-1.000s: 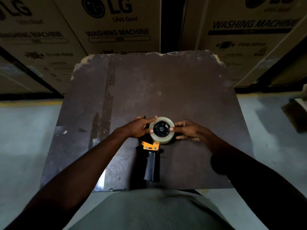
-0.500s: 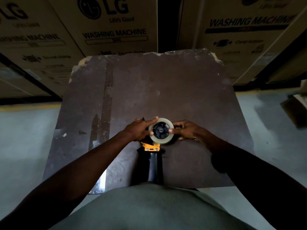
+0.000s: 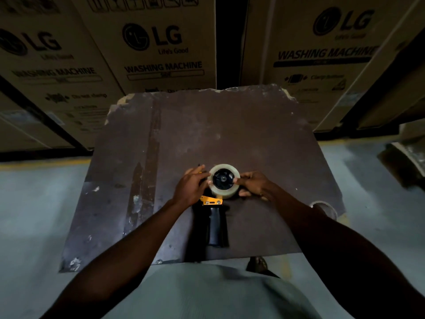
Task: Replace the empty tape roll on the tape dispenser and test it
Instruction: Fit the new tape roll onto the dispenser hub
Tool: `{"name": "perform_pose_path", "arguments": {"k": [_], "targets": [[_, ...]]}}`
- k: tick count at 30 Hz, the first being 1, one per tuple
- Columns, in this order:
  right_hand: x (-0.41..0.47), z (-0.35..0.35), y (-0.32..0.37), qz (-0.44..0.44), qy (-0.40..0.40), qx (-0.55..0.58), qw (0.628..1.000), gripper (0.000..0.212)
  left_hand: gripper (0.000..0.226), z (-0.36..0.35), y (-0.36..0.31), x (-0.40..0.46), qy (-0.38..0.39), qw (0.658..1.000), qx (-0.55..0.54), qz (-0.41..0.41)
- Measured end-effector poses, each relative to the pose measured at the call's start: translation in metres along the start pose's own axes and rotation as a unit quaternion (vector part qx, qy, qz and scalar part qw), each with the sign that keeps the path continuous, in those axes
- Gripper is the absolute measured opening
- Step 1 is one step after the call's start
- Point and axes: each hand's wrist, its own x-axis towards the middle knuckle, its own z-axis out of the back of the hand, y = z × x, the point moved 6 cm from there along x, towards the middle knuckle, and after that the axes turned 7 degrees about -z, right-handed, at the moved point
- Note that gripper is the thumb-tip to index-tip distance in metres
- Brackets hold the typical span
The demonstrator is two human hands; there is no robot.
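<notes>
A tape dispenser [image 3: 215,224] with a black handle and an orange frame lies on the dark brown table [image 3: 253,134], handle pointing toward me. A pale clear tape roll [image 3: 224,193] sits on its black hub [image 3: 223,179]. My left hand [image 3: 190,186] grips the roll's left side and the dispenser frame. My right hand [image 3: 253,184] pinches the roll's right edge with thumb and fingers. An empty tape core [image 3: 324,208] lies near the table's right front corner, partly hidden by my right forearm.
Large cardboard washing-machine boxes [image 3: 161,47] stand right behind the table. Grey floor [image 3: 34,215] surrounds it, with a yellow line at the left. A dark object [image 3: 404,162] lies on the floor at the right. The table's far edge is chipped.
Both hands stay on the roll with only slight finger shifts. The head camera has tilted, so the table's front edge and the empty core now show.
</notes>
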Motion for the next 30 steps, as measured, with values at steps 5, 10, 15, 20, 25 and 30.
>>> {"name": "perform_pose_path", "arguments": {"k": [5, 10, 15, 20, 25, 30], "targets": [[-0.006, -0.006, -0.005, 0.010, -0.031, 0.037, 0.999, 0.010, 0.016, 0.000, -0.003, -0.033, -0.065, 0.998, -0.008, 0.022], [-0.011, -0.010, -0.009, 0.015, -0.048, 0.037, 0.998, 0.016, 0.017, 0.001, 0.003, -0.039, -0.058, 0.998, -0.011, 0.025], [-0.013, -0.010, -0.013, 0.010, -0.056, 0.024, 0.998, 0.018, 0.018, -0.003, 0.001, -0.021, 0.024, 0.999, 0.011, 0.027], [-0.013, -0.008, -0.016, 0.011, -0.066, 0.027, 0.997, 0.019, 0.021, -0.007, 0.002, -0.011, 0.061, 0.995, 0.035, 0.072], [-0.020, -0.008, -0.013, 0.013, -0.064, 0.024, 0.998, 0.020, 0.028, -0.007, 0.000, -0.006, 0.062, 0.993, 0.018, 0.100], [-0.028, -0.011, -0.013, 0.027, -0.073, 0.039, 0.996, 0.021, 0.018, -0.005, -0.002, -0.009, 0.024, 0.996, -0.008, 0.089]]}}
